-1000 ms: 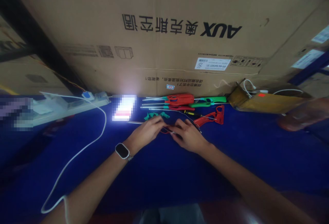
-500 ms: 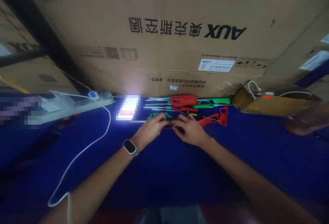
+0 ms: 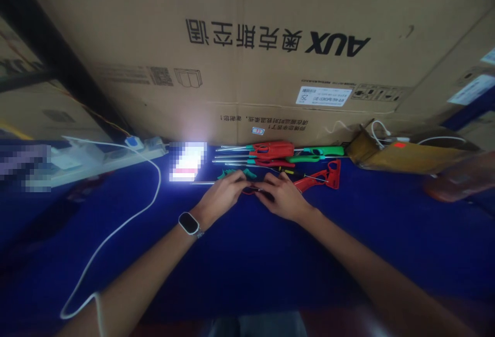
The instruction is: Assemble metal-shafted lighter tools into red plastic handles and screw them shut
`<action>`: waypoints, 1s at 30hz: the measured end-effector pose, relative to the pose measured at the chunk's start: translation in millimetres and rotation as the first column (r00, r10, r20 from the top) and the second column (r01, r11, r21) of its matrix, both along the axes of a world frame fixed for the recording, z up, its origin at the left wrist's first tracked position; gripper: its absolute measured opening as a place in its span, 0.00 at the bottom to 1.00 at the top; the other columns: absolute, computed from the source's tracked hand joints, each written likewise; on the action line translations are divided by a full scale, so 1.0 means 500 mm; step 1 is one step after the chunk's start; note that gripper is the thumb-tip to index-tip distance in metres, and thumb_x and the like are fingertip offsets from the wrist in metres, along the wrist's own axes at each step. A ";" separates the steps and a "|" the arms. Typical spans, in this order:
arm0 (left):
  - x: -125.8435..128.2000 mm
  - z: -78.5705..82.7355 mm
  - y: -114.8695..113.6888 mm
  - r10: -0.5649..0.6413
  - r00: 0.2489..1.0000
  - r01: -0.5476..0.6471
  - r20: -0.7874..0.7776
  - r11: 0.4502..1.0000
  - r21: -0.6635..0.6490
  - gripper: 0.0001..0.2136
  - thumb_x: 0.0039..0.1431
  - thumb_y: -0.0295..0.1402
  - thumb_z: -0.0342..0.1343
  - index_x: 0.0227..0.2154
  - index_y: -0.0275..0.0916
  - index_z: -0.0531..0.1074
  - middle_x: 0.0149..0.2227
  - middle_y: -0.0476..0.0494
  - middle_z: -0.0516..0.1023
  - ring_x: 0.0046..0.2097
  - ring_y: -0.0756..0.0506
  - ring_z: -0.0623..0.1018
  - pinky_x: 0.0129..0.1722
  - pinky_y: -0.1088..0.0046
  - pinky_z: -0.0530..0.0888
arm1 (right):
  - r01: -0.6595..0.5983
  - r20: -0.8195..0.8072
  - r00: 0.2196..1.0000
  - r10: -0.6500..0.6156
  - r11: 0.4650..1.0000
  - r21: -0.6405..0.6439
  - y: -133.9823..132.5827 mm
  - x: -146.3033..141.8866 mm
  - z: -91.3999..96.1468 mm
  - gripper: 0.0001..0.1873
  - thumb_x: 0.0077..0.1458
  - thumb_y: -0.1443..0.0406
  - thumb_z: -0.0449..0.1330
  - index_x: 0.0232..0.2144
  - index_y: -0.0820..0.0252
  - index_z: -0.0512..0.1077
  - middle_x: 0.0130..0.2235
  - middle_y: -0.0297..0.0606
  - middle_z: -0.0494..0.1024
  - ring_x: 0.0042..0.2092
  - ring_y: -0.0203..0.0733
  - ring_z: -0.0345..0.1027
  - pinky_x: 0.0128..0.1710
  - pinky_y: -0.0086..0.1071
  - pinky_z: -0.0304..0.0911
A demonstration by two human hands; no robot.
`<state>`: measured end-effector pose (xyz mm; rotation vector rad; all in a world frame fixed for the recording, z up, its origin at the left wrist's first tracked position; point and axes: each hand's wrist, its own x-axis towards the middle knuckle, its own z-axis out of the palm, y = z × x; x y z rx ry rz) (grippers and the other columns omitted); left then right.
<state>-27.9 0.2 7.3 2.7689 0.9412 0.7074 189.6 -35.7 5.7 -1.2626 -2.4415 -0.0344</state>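
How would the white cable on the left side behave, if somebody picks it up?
The white cable would likely be floppy, because it lies in loose curves over the blue surface. It looks thin, so it is probably light. It might brush the left forearm, which it crosses in this view.

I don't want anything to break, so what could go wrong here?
The small, thin red piece between the bare left hand and bare right hand might slip, as fingers partly hide it. The long white cable crosses the left forearm in view, so it could snag. The right hand might bump the yellow-and-black screwdriver close beside it.
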 end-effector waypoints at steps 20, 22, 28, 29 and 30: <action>-0.002 0.004 0.001 0.029 0.999 -0.027 0.028 0.997 -0.066 0.13 0.65 0.21 0.50 0.41 0.39 0.79 0.39 0.44 0.74 0.39 0.47 0.78 0.41 0.69 0.77 | -0.003 -0.061 0.998 0.000 0.999 -0.046 -0.007 -0.004 -0.007 0.18 0.64 0.63 0.58 0.55 0.52 0.74 0.40 0.39 0.75 0.37 0.41 0.69 0.46 0.40 0.58; -0.002 0.002 0.001 0.038 0.999 -0.035 0.034 0.996 -0.077 0.12 0.65 0.21 0.51 0.41 0.39 0.79 0.38 0.44 0.74 0.39 0.46 0.77 0.41 0.68 0.77 | 0.008 -0.101 0.995 -0.016 0.997 -0.081 -0.004 -0.005 -0.006 0.17 0.63 0.64 0.59 0.54 0.52 0.75 0.39 0.38 0.74 0.38 0.40 0.70 0.47 0.40 0.58; -0.003 -0.009 0.008 0.041 0.994 -0.029 0.097 0.992 -0.122 0.11 0.65 0.21 0.52 0.40 0.39 0.79 0.39 0.44 0.75 0.40 0.46 0.78 0.41 0.68 0.76 | 0.030 -0.250 0.963 -0.101 0.962 -0.273 0.007 -0.005 0.000 0.16 0.58 0.66 0.65 0.49 0.50 0.78 0.36 0.34 0.73 0.34 0.36 0.69 0.41 0.35 0.60; -0.006 -0.009 0.012 0.021 0.992 -0.005 0.121 0.991 -0.133 0.11 0.65 0.22 0.52 0.41 0.39 0.78 0.40 0.44 0.75 0.41 0.46 0.78 0.43 0.67 0.77 | 0.030 -0.253 0.962 -0.105 0.959 -0.282 0.007 -0.005 0.002 0.15 0.58 0.66 0.65 0.49 0.50 0.79 0.36 0.34 0.73 0.34 0.36 0.69 0.40 0.35 0.61; -0.011 -0.008 0.016 -0.001 0.989 0.022 0.148 0.990 -0.143 0.10 0.65 0.23 0.53 0.44 0.39 0.78 0.42 0.44 0.75 0.43 0.46 0.78 0.45 0.67 0.77 | 0.031 -0.254 0.962 -0.105 0.960 -0.280 0.006 -0.005 0.004 0.15 0.59 0.65 0.64 0.48 0.51 0.79 0.36 0.34 0.72 0.34 0.36 0.69 0.40 0.35 0.61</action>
